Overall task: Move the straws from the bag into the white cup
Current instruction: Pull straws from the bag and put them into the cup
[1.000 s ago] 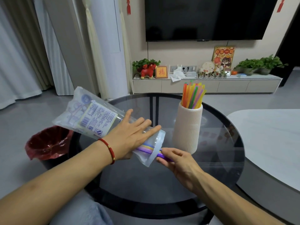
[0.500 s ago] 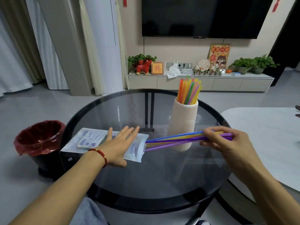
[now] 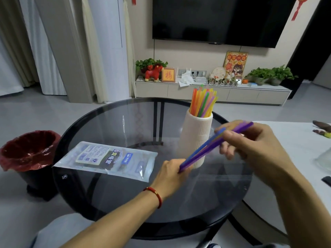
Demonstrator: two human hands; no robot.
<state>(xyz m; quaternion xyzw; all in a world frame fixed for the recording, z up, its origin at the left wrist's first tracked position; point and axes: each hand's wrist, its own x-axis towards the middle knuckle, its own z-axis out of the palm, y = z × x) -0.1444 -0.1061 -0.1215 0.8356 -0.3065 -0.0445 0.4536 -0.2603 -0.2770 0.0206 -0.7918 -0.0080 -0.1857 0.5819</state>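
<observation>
Two hands held one small bundle of straws (image 3: 206, 151) above the near right part of the round glass bench (image 3: 111, 199). The right hand (image 3: 250, 147) gripped the upper end, fingers curled round it; the left hand (image 3: 170, 174) was closed round the lower end, though its fingers were largely hidden from the camera. Holding both ends probably served to gather the loose, slender tubes into line before they were stood upright. The bundle, purple, blue and yellow, slanted up to the right and crossed in front of the white cup (image 3: 195, 138), not yet in it.

The cup stood upright toward the far right of the bench, a tall cylinder with fine vertical ribs and a matt surface. It already held a sheaf of straws (image 3: 203, 102) in orange, yellow, green and purple, which fanned above its rim.

The bag (image 3: 107, 159) lay flat at the left edge of the bench, well apart from the hands. It was thin clear plastic, wrinkled, with a printed label, and looked empty, so this bundle was probably the last.

A bin (image 3: 28, 153) lined with red plastic stood on the floor to the left.
</observation>
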